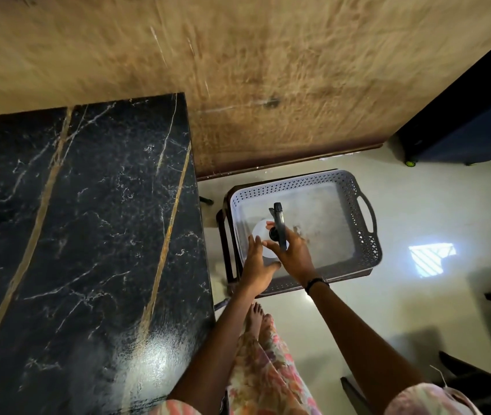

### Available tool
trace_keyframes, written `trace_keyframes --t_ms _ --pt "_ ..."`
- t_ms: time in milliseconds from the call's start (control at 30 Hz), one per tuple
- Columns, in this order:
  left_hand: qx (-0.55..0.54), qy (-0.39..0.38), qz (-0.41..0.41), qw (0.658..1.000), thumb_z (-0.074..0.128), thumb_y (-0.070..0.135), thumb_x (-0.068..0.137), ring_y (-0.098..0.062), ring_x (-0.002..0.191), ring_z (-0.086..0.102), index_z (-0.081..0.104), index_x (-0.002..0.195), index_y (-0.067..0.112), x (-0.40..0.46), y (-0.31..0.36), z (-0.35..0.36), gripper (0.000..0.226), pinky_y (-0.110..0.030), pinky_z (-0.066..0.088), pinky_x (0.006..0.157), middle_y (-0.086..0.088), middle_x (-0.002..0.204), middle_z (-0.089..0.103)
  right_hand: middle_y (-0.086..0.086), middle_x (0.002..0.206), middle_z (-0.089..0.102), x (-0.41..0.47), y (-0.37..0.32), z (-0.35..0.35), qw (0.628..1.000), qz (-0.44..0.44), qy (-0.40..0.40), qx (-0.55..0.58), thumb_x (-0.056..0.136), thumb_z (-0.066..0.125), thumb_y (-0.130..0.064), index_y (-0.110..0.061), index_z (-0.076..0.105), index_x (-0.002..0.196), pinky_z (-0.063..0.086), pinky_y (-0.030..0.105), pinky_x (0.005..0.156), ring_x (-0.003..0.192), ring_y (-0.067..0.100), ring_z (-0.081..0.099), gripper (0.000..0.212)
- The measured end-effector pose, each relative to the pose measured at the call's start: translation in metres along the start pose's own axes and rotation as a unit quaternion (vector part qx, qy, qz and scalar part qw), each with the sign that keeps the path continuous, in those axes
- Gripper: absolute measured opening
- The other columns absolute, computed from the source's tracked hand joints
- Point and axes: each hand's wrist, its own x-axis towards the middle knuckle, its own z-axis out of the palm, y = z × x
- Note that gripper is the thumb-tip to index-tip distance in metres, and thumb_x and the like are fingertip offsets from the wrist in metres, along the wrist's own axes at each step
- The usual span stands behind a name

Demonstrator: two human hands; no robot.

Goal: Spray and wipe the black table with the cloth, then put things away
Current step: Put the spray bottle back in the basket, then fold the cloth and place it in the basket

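The black marble-look table (pixel 82 235) with gold veins fills the left of the view, its top glossy with no cloth on it. To its right a white perforated basket (pixel 364 235) rests on a dark stool. Over the basket's near left corner I hold a spray bottle (pixel 278 226) with a white body and black trigger head. My right hand (pixel 293 253) is wrapped around its neck. My left hand (pixel 257 266) sits against the white body, fingers apart. No cloth is in view.
A tan textured wall (pixel 268 70) rises behind the table. A dark cabinet on wheels (pixel 472 115) stands at the far right. Pale tiled floor (pixel 418 295) surrounds the stool; my bare foot (pixel 256 317) is below it. Dark chair legs (pixel 478 381) show at the lower right.
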Motion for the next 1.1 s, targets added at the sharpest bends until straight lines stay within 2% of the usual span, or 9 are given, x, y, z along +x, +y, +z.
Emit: trace_keyframes --t_ms 67,167,200,267,333,433,567,700,1100 --pt "0.013 -0.008 -0.002 1.0 0.058 0.019 0.091 -0.025 0.147 0.009 0.006 0.151 0.015 -0.001 0.001 -0.003 0.079 -0.039 0.024 0.116 -0.004 0.161 -0.004 0.003 0.109 0.066 0.001 -0.003 -0.004 1.0 0.002 -0.016 -0.015 0.084 0.071 -0.015 -0.009 0.057 0.124 0.044 0.008 0.084 0.101 0.012 0.061 0.043" --pt "0.02 -0.008 -0.01 1.0 0.056 0.016 0.093 -0.025 0.147 0.01 0.01 0.15 0.012 -0.011 0.007 -0.013 0.074 -0.038 0.018 0.118 -0.005 0.161 -0.001 0.014 0.116 0.066 -0.004 -0.007 -0.014 0.998 -0.008 -0.01 -0.063 0.083 0.07 -0.005 -0.003 0.055 0.125 0.047 0.029 0.092 0.106 0.025 0.06 0.045" --pt "0.012 0.003 -0.005 1.0 0.056 0.014 0.092 -0.026 0.147 0.012 0.014 0.15 0.012 -0.015 0.009 -0.016 0.072 -0.038 0.018 0.118 -0.005 0.161 0.003 0.016 0.121 0.064 -0.007 -0.007 -0.019 0.997 -0.007 0.015 -0.078 0.082 0.069 0.001 -0.002 0.054 0.127 0.045 0.027 0.096 0.111 0.028 0.059 0.048" --pt "-0.023 0.038 0.012 0.999 0.057 0.012 0.091 -0.027 0.144 0.021 0.025 0.147 0.011 -0.031 0.014 -0.025 0.065 -0.039 0.021 0.117 -0.006 0.158 0.018 0.018 0.126 0.06 -0.021 -0.014 -0.031 0.993 -0.002 0.083 -0.089 0.081 0.065 0.009 0.0 0.054 0.128 0.036 0.01 0.099 0.115 0.031 0.057 0.049" --pt "-0.061 0.075 0.031 0.995 0.057 0.009 0.091 -0.026 0.14 0.031 0.036 0.142 0.011 -0.05 0.021 -0.038 0.055 -0.041 0.028 0.115 -0.008 0.152 0.034 0.019 0.123 0.062 -0.037 -0.03 -0.044 0.983 -0.02 0.156 -0.09 0.086 0.059 0.01 0.002 0.057 0.123 0.031 0.0 0.096 0.112 0.031 0.059 0.038" --pt "-0.142 0.117 0.058 0.981 0.055 0.005 0.092 -0.023 0.128 0.048 0.051 0.13 0.01 -0.083 0.028 -0.061 0.039 -0.034 0.042 0.104 -0.008 0.137 0.053 0.012 0.122 0.062 -0.057 -0.072 -0.054 0.973 -0.078 0.198 -0.086 0.092 0.053 0.002 -0.003 0.058 0.121 0.035 0.011 0.1 0.114 0.026 0.056 0.03" --pt "-0.21 0.162 0.106 0.958 0.051 0.002 0.092 -0.01 0.101 0.061 0.061 0.112 0.015 -0.125 0.026 -0.1 0.026 -0.03 0.049 0.094 0.002 0.111 0.065 0.006 0.12 0.062 -0.077 -0.139 -0.036 0.97 -0.171 0.156 -0.076 0.094 0.05 -0.009 -0.007 0.062 0.116 0.04 0.022 0.101 0.115 0.017 0.053 0.025" --pt "-0.248 0.195 0.137 0.939 0.052 0.009 0.093 -0.001 0.079 0.065 0.064 0.1 0.021 -0.17 0.004 -0.144 0.018 -0.023 0.051 0.074 0.0 0.104 0.07 0.003 0.121 0.061 -0.099 -0.188 0.015 0.968 -0.233 0.054 -0.071 0.093 0.051 -0.001 -0.011 0.063 0.114 0.038 0.023 0.105 0.117 0.014 0.053 0.026" --pt "-0.281 0.342 0.13 0.887 0.051 0.012 0.095 -0.007 0.075 0.067 0.066 0.098 0.015 -0.349 -0.178 -0.294 0.015 -0.022 0.052 0.069 0.001 0.092 0.073 -0.004 0.118 0.062 -0.188 -0.317 0.238 0.94 -0.324 -0.096 -0.048 0.09 0.056 0.002 -0.016 0.065 0.112 0.045 0.027 0.097 0.111 0.01 0.055 0.03"
